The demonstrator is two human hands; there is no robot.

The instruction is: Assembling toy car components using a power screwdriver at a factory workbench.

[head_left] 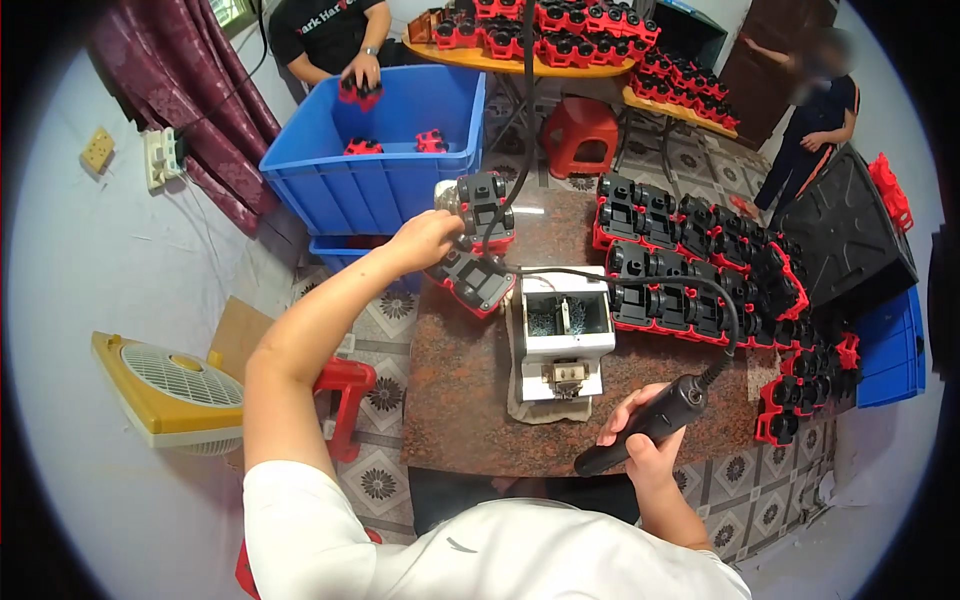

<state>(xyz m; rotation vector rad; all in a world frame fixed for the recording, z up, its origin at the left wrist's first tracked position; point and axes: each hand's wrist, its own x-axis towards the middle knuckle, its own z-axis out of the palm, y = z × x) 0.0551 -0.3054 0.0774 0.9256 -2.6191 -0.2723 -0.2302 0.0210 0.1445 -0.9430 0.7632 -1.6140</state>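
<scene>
My right hand [645, 440] is wrapped round a black electric screwdriver [660, 415] near the front edge of the stone-topped table. A cable runs from the tool's end. At the table's left edge, my left hand [428, 240] has its fingers curled on the wheel end of an upturned red-and-black toy car [475, 280]. Another upturned toy car [486, 200] lies just beyond it. Between my hands stands a white screw feeder [565, 335] with small screws in its open top, on a cloth. Rows of upturned toy cars [670, 290] cover the table's right side.
A blue bin [370, 195] stands beyond my left hand; a co-worker's hand [362, 70] holds a toy car over it. The hanging cable [525, 120] crosses above the table. A yellow fan [170, 390] is left, a red stool [580, 135] farther back, a black crate [850, 240] right.
</scene>
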